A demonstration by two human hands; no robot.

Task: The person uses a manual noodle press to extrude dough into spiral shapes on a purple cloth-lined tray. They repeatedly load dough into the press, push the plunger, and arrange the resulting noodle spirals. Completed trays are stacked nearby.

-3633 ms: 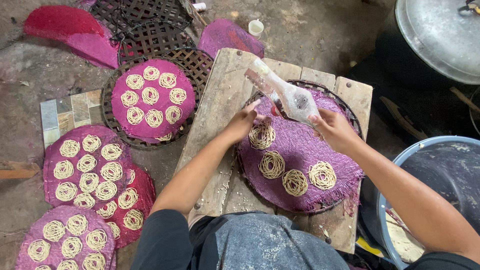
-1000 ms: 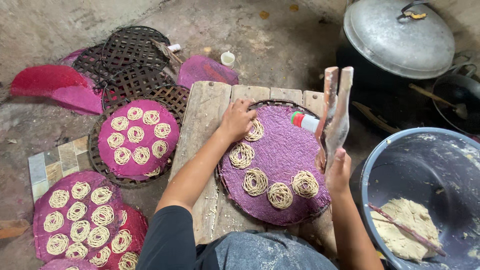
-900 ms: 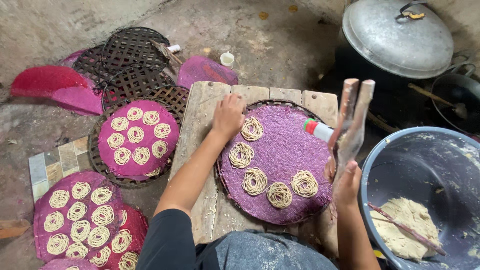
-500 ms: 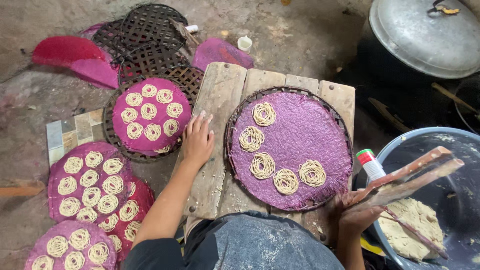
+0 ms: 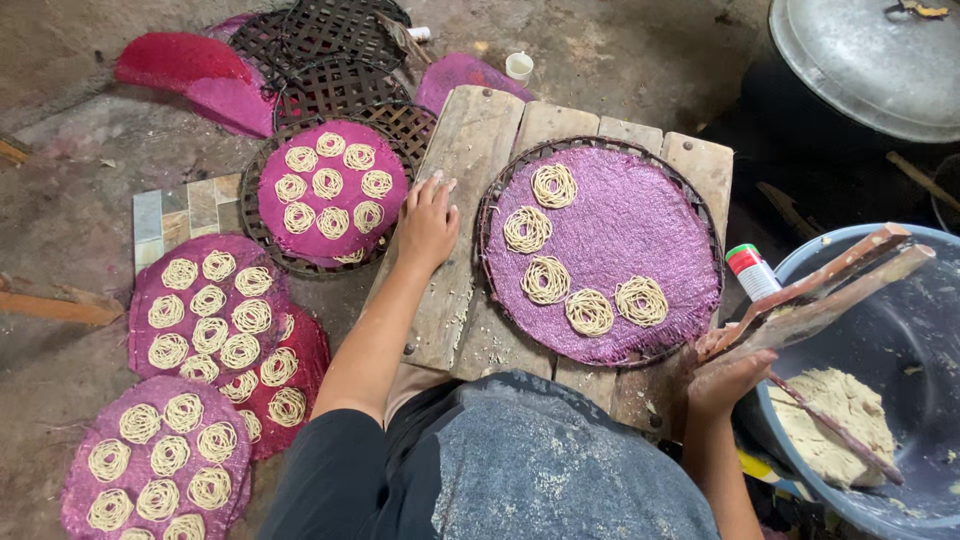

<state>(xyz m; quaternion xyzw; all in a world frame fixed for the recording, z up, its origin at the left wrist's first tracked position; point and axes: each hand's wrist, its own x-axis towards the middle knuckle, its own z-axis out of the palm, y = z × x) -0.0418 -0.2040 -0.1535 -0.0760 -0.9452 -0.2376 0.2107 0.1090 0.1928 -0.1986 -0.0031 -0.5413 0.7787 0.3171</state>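
Note:
My left hand (image 5: 428, 222) rests flat, fingers spread, on the wooden board (image 5: 470, 150), just left of a round woven tray (image 5: 690, 190) lined with purple mesh that carries several coiled noodle spirals (image 5: 546, 280). My right hand (image 5: 727, 375) grips the lower end of a wooden noodle press (image 5: 820, 295), its two long handles tilted out over a blue-grey basin (image 5: 900, 340). A lump of pale dough (image 5: 825, 415) lies in that basin with a stick leaning across it.
On the floor to the left lie a woven tray (image 5: 262, 235) and purple mats (image 5: 150, 465) full of spirals. Empty dark trays (image 5: 330, 40) and red mesh (image 5: 160, 60) lie behind. A metal lid (image 5: 860, 60) is at top right, a small bottle (image 5: 752, 272) by the basin.
My right hand swung the press from above the purple tray out over the basin. My left hand slid off the tray onto the board.

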